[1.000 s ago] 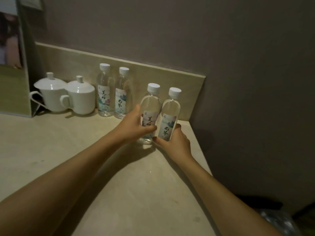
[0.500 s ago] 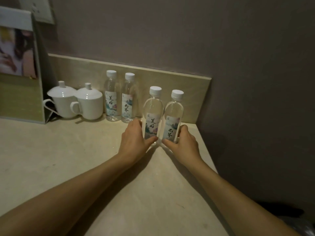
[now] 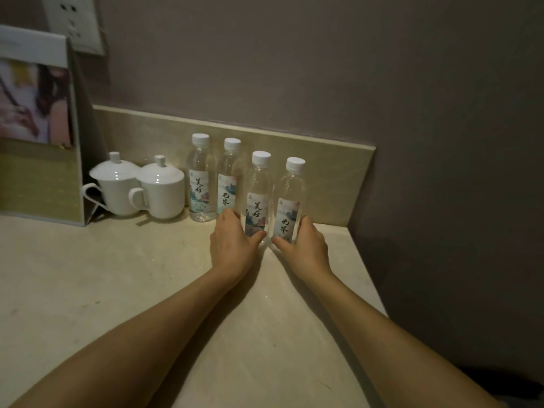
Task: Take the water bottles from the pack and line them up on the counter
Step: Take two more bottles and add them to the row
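- Near the desk's (image 3: 117,290) back right corner, we see four capped water bottles standing upright.
- Our left hand (image 3: 232,245) wraps its fingers (image 3: 228,214) around the third bottle (image 3: 257,198).
- Our right hand (image 3: 306,248) clasps the fourth bottle (image 3: 290,201), just beside the third.
- Behind them, the first bottle (image 3: 199,184) and second bottle (image 3: 229,178) stand against the backsplash (image 3: 323,172).
- Two lidded white cups (image 3: 141,189) sit left of them.
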`<state>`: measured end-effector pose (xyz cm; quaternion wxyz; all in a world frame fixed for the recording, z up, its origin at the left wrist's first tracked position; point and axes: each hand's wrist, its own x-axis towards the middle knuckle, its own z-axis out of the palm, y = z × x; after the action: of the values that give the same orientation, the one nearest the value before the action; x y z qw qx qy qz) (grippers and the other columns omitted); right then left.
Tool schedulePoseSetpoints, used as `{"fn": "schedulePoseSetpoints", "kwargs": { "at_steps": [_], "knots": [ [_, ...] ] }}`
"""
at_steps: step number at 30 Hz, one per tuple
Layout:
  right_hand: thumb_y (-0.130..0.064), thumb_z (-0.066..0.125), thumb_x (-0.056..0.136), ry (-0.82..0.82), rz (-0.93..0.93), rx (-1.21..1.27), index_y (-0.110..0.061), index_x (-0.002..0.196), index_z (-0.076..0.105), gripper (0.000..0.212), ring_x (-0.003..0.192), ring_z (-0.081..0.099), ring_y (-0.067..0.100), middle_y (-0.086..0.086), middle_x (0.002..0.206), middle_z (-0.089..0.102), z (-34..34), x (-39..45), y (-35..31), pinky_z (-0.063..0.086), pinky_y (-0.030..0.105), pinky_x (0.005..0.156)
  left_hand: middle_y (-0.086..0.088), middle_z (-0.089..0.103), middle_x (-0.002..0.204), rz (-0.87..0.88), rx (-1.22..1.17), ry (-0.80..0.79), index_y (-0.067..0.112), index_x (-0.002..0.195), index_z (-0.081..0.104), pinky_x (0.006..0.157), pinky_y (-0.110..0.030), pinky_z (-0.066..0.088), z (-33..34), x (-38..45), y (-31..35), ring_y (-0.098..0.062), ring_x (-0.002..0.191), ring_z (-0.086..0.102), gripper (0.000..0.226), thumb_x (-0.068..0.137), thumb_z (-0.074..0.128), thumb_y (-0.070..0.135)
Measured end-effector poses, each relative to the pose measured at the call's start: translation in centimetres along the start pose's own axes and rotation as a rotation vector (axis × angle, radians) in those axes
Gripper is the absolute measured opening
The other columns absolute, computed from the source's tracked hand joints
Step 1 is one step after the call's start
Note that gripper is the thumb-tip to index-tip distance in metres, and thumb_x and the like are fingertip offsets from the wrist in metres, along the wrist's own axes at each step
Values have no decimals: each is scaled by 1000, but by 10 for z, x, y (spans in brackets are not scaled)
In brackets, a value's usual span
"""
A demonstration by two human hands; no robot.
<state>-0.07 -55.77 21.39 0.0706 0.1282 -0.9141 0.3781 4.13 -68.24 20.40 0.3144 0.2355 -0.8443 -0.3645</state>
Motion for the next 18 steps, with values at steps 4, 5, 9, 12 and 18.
{"fn": "schedulePoseSetpoints", "kwargs": {
  "at_steps": [4,5,9,12,18],
  "knots": [
    [-39,72,83,5,8,-3,-17,117,42,51,106,62,30,9,122,60,7,10,-4,55,43,80,-8,63,105,-43,-27,3,11,106,54,86,-46,54,5,10,2,-27,99,62,47,75,82,32],
    [-39,72,83,6,8,-10,-16,117,42,51,106,62,31,10,123,60,7,12,-4,55,42,79,-8,62,106,-45,-34,8,10,107,55,88,-46,53,6,12,3,-28,101,61,47,75,82,31],
    [-40,72,83,7,8,-39,-14,114,42,50,107,60,33,12,122,60,8,21,-5,52,41,78,-10,59,111,-61,-56,23,9,111,55,91,-44,53,13,17,5,-28,105,60,46,77,81,27],
    [-39,72,83,4,9,-35,-14,115,43,50,109,60,34,12,124,60,9,25,-4,52,41,80,-11,58,115,-88,-69,22,9,113,54,94,-45,52,16,19,6,-30,107,60,48,77,81,27],
    [-37,72,82,-2,16,-22,-14,118,43,51,111,59,33,12,125,58,10,31,-5,51,42,82,-13,56,119,-119,-72,38,7,118,52,96,-46,50,19,22,9,-32,111,58,52,79,80,26]
  ]
}}
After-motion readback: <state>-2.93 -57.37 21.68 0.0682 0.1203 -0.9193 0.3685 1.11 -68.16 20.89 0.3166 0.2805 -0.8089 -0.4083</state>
